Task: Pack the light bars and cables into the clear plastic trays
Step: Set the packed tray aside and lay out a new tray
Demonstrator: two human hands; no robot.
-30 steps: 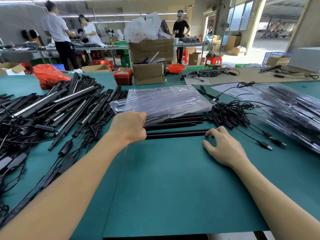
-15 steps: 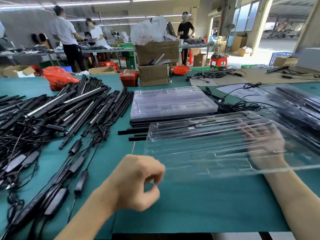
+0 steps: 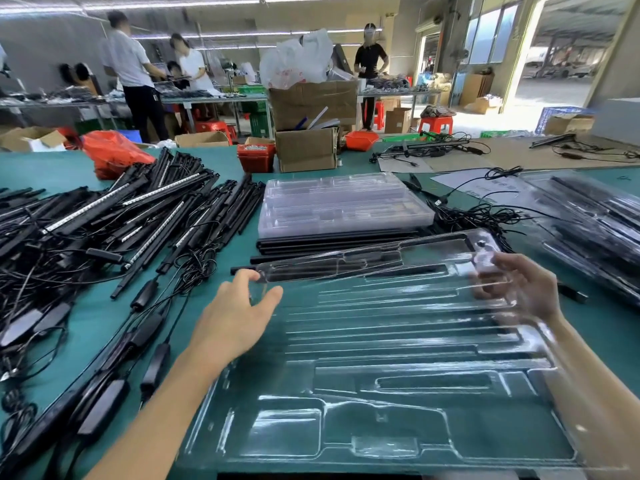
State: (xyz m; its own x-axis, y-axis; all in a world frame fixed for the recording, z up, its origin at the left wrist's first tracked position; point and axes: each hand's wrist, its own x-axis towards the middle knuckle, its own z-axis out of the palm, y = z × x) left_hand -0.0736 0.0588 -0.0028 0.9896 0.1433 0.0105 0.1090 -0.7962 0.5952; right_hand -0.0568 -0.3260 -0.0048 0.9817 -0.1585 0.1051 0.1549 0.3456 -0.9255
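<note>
Tray (image 3: 398,375) between hands (image 3: 235,317), on table (image 3: 86,317).

A clear plastic tray (image 3: 398,358), empty and moulded with long slots, lies open side up nearest the camera. Beyond it sits a stack of clear trays (image 3: 341,206). Left of the stack, black light bars (image 3: 138,216) and cables (image 3: 194,268) lie heaped.

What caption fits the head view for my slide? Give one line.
Both hands, left hand and right hand, steady an empty clear tray beside piled light bars.
</note>
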